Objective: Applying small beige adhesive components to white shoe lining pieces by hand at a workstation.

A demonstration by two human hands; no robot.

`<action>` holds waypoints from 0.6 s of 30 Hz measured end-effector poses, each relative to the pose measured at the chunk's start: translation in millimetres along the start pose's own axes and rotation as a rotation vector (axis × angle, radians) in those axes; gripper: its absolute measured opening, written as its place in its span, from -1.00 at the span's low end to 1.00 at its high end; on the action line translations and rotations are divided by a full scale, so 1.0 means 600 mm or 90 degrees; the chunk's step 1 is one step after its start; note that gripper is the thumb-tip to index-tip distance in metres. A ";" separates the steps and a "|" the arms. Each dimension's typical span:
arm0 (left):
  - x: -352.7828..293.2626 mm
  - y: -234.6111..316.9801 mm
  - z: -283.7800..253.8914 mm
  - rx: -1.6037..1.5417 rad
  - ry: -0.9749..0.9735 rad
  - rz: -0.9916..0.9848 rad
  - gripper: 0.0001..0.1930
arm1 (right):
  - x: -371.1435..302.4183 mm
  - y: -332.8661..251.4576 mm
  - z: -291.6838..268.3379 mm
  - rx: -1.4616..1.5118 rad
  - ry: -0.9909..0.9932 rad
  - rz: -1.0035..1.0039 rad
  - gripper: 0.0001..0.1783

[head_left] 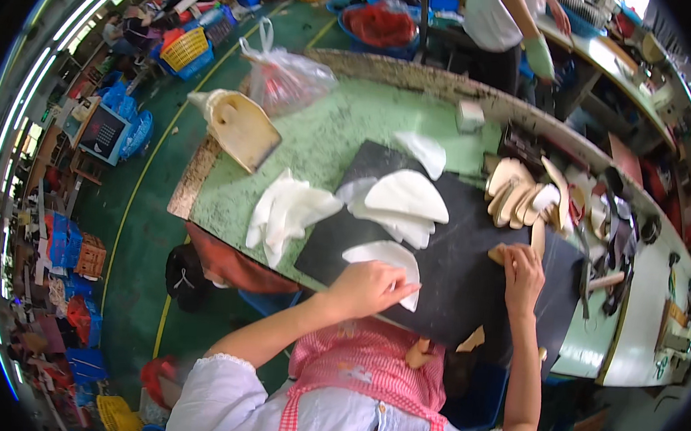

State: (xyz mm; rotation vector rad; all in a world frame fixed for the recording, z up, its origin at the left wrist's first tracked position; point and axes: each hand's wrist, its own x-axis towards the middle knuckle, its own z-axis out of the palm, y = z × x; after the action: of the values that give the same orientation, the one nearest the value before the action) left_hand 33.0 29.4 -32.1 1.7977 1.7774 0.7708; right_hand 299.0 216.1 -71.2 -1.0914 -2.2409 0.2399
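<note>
My left hand (372, 288) is closed at the near edge of a white, curved, leaf-shaped piece (383, 252), with its thumb pointing right. That piece lies on a black board (457, 279) spread over the green table. To the right, the fingers of my right hand (522, 277) pinch a small tan piece (498, 254). Just beyond my right hand stands a row of tan, rounded pieces (515, 197). Several white curved pieces (408, 196) overlap at the board's middle. Another loose heap of white pieces (286, 211) rests to the left, partly fanned out.
A tan scoop-like container (243, 131) and a clear plastic bag (287, 79) occupy the table's far left. A white block (470, 116) is near the back rim. Hand tools (605, 278) and straps crowd the right. Across the table, a co-worker (495, 22) stands by another bench.
</note>
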 end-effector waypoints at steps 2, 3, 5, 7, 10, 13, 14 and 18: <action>0.006 0.002 -0.023 0.045 -0.083 -0.003 -0.75 | -0.002 -0.004 -0.005 0.052 -0.017 0.062 -0.90; 0.011 -0.016 -0.019 0.085 -0.040 0.159 -0.76 | 0.000 -0.003 -0.007 0.106 -0.048 0.134 -0.91; -0.012 -0.078 0.012 0.169 -0.101 0.281 -0.34 | 0.011 -0.003 -0.015 0.170 -0.046 0.153 -0.92; -0.022 -0.054 0.023 0.215 -0.104 0.242 -0.27 | 0.023 -0.001 -0.029 0.226 -0.042 0.184 -0.93; -0.041 -0.014 0.071 0.271 -0.030 0.158 -0.17 | 0.039 -0.026 -0.060 0.249 0.130 0.152 -0.90; -0.037 0.024 0.104 0.228 0.060 0.117 -0.30 | 0.042 -0.050 -0.089 0.208 0.219 0.160 -0.88; -0.032 0.023 0.102 0.229 0.065 0.121 -0.30 | 0.042 -0.059 -0.094 0.207 0.224 0.156 -0.88; -0.032 0.009 0.083 0.239 0.049 0.150 -0.41 | 0.034 -0.090 -0.119 0.206 0.252 0.102 -0.87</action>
State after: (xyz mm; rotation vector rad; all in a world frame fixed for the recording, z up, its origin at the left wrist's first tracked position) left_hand 71.3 12.4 -65.2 2.2822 1.8771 0.6294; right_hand 298.1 189.4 16.9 -1.0379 -1.6988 0.4014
